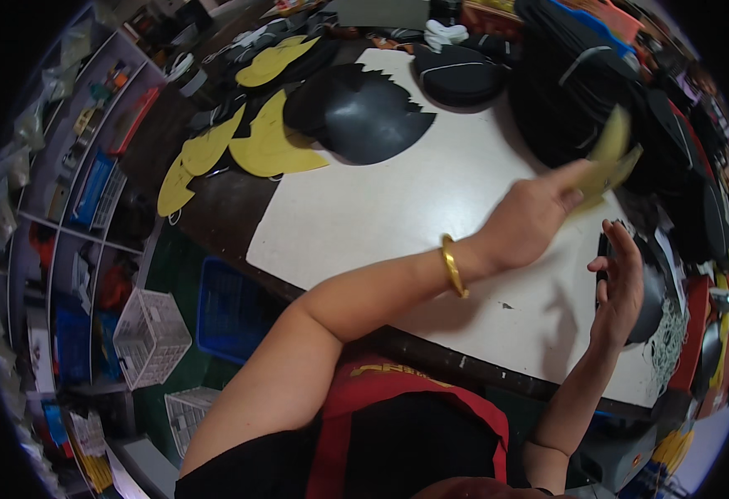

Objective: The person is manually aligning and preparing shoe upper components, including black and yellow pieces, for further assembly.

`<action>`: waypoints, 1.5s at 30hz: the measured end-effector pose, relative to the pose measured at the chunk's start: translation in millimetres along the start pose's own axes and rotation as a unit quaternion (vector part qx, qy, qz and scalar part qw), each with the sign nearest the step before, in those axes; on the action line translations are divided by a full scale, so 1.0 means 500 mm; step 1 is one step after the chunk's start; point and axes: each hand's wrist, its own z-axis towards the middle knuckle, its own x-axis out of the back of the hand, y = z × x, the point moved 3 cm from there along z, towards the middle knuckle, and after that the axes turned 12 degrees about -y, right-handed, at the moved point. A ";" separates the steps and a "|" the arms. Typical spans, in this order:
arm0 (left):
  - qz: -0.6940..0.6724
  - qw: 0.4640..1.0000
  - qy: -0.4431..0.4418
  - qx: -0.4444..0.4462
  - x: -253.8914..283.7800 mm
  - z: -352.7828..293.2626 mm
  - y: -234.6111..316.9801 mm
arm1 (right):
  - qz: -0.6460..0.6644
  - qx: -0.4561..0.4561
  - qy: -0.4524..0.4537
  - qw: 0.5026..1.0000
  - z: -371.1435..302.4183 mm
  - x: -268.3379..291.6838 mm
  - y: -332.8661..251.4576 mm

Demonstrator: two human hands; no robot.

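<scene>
My left hand (524, 223), a gold bangle on its wrist, reaches across the table to the right. It grips a yellow brim-shaped piece (604, 173), blurred by motion, in front of the tall black stack. My right hand (622, 279) is raised below it at the table's right side, fingers stretched and apart. Beside that hand lies a stack of dark curved brim pieces (650, 287), partly hidden by it. More black brim pieces (373, 116), fanned out, lie at the far middle, next to yellow brim pieces (273, 145) on the left.
A white sheet (364, 220) covers much of the dark table. Tall stacks of black brim pieces (547, 108) and a tied black bundle (460, 75) stand at the back. Pale green string (668, 349) lies at right. Shelves (65, 191), a white crate (152, 337) and a blue crate (231, 308) are left.
</scene>
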 end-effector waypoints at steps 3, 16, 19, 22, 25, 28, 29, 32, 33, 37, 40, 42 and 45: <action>-0.296 0.951 0.007 0.093 0.042 -0.062 0.005 | 0.089 -0.108 -0.078 0.987 0.028 -0.028 0.067; 0.543 0.820 -0.152 -0.101 0.051 -0.152 0.010 | 0.052 -0.102 -0.120 0.986 -0.007 -0.156 0.031; 0.426 0.859 -0.274 0.069 0.096 -0.178 -0.016 | -0.052 -0.151 -0.091 0.983 0.014 -0.150 0.058; 0.620 0.755 -0.178 0.120 0.283 -0.214 -0.059 | -0.093 -0.204 -0.078 0.971 -0.018 -0.081 0.060; 0.684 0.694 -0.166 0.152 0.372 -0.235 -0.094 | -0.101 -0.219 -0.037 0.970 -0.066 -0.025 0.086; 0.640 0.716 -0.209 0.185 0.335 -0.233 -0.087 | -0.127 -0.208 -0.031 0.969 -0.076 -0.023 0.103; 0.621 0.726 -0.233 0.186 0.306 -0.235 -0.074 | -0.135 -0.191 -0.029 0.972 -0.073 -0.025 0.105; 0.466 0.840 -0.262 0.094 0.225 -0.269 -0.044 | -0.089 -0.126 0.053 0.987 -0.055 -0.022 0.090; 0.400 0.867 -0.278 0.104 0.188 -0.274 -0.029 | -0.068 -0.071 0.117 0.988 -0.046 -0.017 0.087; 0.292 0.897 -0.324 0.077 0.071 -0.268 -0.012 | 0.016 0.032 0.146 0.989 -0.041 0.015 0.078; 0.289 0.904 -0.314 0.030 -0.008 -0.289 -0.030 | 0.034 0.046 0.137 0.989 -0.055 0.020 0.048; 0.303 0.904 -0.302 0.005 -0.043 -0.299 -0.028 | 0.035 0.061 0.128 0.989 -0.065 0.030 0.047; 0.231 0.932 -0.277 -0.046 -0.052 -0.313 0.003 | 0.030 0.074 0.123 0.989 -0.071 0.026 0.047</action>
